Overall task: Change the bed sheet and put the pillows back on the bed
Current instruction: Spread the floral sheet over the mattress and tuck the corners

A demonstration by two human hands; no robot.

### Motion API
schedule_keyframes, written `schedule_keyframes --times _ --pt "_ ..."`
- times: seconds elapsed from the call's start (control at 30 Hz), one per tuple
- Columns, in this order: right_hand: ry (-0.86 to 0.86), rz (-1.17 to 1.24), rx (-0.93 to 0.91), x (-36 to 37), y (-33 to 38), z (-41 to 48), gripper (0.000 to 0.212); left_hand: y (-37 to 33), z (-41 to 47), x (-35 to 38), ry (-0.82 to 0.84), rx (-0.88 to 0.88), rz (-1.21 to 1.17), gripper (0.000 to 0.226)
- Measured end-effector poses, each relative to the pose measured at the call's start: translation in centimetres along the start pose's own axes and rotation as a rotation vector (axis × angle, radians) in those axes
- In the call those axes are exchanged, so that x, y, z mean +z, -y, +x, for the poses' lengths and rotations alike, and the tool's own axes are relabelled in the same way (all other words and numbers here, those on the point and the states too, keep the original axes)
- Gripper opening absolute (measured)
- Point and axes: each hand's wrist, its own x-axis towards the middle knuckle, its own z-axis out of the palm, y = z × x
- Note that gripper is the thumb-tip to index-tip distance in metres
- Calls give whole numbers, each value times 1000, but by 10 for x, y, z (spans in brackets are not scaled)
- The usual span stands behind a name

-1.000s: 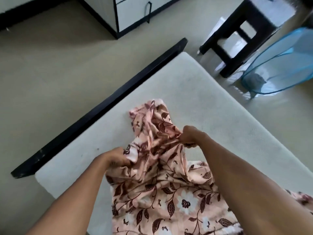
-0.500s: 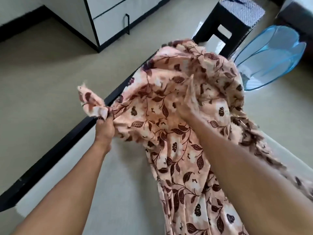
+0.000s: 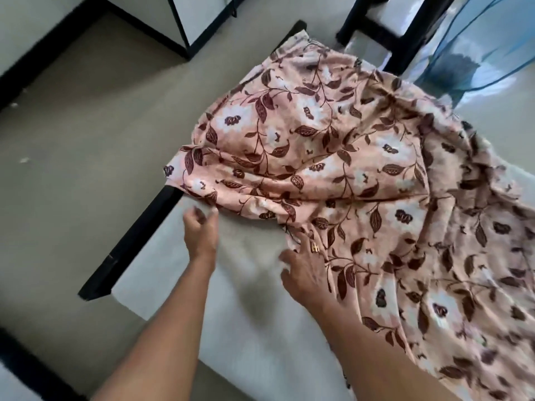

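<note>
Your left hand (image 3: 201,231) hovers, fingers loose, just beside the floral sheet (image 3: 333,146); your right hand (image 3: 304,270), fingers spread, rests on its edge.

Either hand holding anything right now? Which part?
Nothing held: left hand hangs open at the near edge of the sheet; right hand lies flat on it, fingers spread.

sheet (image 3: 333,146) on mattress (image 3: 237,322), stool (image 3: 405,33) behind, cabinet (image 3: 199,15) far left
</note>
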Motion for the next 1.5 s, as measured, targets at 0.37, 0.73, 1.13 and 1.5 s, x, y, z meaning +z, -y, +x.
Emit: schedule_keyframes --times 0.37,0.73,1.13,1.5 --pt "880 889 54 -49 34 -74 16 51 -104 -37 486 -409 -285 52" --pt "999 327 128 26 65 -111 27 40 33 -72 292 -468 -516 22" --pt "260 11 89 72 200 -69 62 103 75 -217 -126 -305 58 6" --pt "709 -65 -157 128 235 -103 35 144 30 -280 -374 -459 314 25"
